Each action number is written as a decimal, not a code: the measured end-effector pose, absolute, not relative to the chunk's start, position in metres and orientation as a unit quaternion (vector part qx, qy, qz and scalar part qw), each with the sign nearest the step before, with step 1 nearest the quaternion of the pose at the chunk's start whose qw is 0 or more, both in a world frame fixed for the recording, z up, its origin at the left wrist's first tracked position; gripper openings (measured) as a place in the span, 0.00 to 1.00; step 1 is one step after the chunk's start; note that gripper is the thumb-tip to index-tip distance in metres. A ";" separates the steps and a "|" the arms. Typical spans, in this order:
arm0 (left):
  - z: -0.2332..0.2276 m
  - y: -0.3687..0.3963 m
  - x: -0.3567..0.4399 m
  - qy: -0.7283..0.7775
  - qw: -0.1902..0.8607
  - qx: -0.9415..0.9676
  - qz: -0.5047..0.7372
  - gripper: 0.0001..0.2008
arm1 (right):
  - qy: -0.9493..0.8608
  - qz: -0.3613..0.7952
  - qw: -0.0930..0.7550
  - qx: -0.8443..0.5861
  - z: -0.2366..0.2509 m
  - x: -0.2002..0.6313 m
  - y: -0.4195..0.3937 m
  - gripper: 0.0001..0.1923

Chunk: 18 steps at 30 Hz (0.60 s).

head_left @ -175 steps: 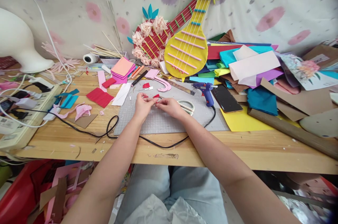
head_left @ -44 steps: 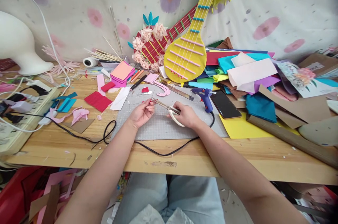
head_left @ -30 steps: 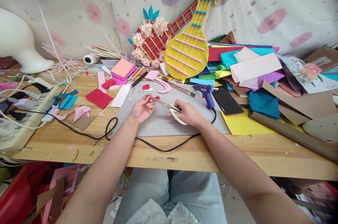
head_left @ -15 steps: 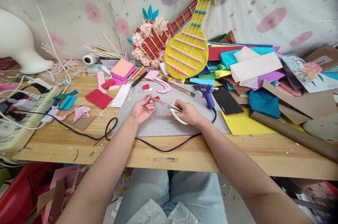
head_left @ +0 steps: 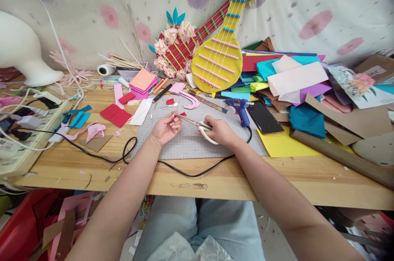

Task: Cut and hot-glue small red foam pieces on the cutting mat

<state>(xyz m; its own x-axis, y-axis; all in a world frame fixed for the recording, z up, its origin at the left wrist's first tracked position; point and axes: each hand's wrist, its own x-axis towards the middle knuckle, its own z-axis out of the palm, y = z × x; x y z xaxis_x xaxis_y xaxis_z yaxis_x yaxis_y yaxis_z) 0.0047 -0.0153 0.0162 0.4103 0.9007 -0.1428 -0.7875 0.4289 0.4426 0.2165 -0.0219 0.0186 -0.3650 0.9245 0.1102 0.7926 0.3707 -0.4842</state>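
My left hand point(head_left: 166, 128) pinches a small red piece point(head_left: 175, 115) between thumb and fingertips over the grey cutting mat point(head_left: 184, 148). In my right hand point(head_left: 219, 129) is a pair of scissors point(head_left: 205, 132) with white handles, the fingers wrapped around them. Its blades point left, and their tips are right by the red piece. Whether the blades touch it is too small to tell. Beyond my hands, a curved pink strip point(head_left: 192, 101) and a red scrap point(head_left: 170, 101) lie on the mat.
A blue glue gun point(head_left: 241, 111) stands right of my hands, its black cable point(head_left: 197, 175) crossing the mat's front edge. Beside it lies a phone point(head_left: 264, 117). Coloured sheets point(head_left: 298, 76) pile up at the right. A yellow paper lute point(head_left: 218, 62) leans at the back; a power strip point(head_left: 37, 129) sits left.
Almost nothing differs. Both hands, the scissors and the red piece stay in nearly the same place; the view has shifted very slightly.
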 end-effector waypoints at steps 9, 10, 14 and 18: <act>0.016 -0.015 0.006 0.176 0.838 0.133 0.500 0.11 | -0.810 0.186 0.201 -0.518 0.017 0.218 -0.020 0.19; 0.016 -0.015 0.006 0.175 0.838 0.132 0.500 0.11 | -0.810 0.188 0.199 -0.519 0.017 0.218 -0.020 0.19; 0.017 -0.015 0.006 0.178 0.835 0.130 0.505 0.11 | -0.813 0.188 0.193 -0.516 0.017 0.218 -0.020 0.18; 0.017 -0.015 0.007 0.186 0.833 0.125 0.506 0.11 | -0.814 0.178 0.184 -0.521 0.017 0.219 -0.019 0.18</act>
<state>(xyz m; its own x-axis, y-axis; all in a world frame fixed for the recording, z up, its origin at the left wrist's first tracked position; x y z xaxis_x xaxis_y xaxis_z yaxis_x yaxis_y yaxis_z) 0.0071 -0.0153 0.0166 0.4183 0.8898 -0.1827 -0.7965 0.4560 0.3971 0.2188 -0.0191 0.0169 -0.3886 0.9144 0.1139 0.7836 0.3929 -0.4812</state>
